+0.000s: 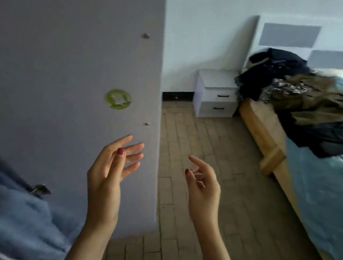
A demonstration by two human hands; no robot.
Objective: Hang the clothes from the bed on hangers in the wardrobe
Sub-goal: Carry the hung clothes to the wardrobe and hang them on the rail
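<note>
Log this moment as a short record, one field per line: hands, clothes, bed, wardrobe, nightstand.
left hand: raised, fingers spread, holding nothing
right hand: raised, fingers loosely bent, holding nothing
clothes: dark and olive garments heaped on the bed, untouched
bed: wooden frame, blue sheet, to the right
wardrobe: grey panel at left with a green sticker
nightstand: white, two drawers, beside the bed's head

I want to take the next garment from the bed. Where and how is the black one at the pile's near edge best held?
Judging by its pose, grip the black garment at its near hem, which hangs over the blue sheet, coming from the floor side.
</note>
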